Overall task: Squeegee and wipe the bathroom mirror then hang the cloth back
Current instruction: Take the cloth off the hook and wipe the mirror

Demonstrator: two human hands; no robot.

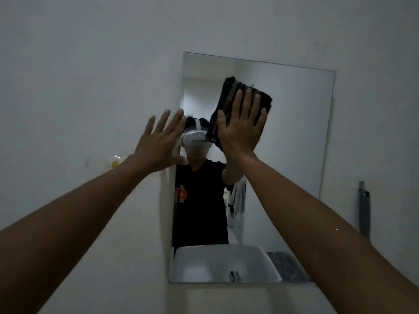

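- Your right hand (240, 130) presses the cloth (226, 103) flat against the mirror (294, 137), upper middle.
- Your left hand (158, 146) is spread, empty, at the mirror's left edge.
- The cloth looks soft and light; palm it flat.

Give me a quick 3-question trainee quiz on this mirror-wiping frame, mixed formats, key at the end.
1. True or false: the right hand presses the dark cloth flat against the mirror with its fingers spread.
2. Where is the left hand? A) holding a squeegee B) open, at the mirror's left edge and the wall C) gripping the cloth.
3. Fill in: the grey long-handled tool hangs on the wall to the ____ of the mirror.

Key: 1 true; 2 B; 3 right
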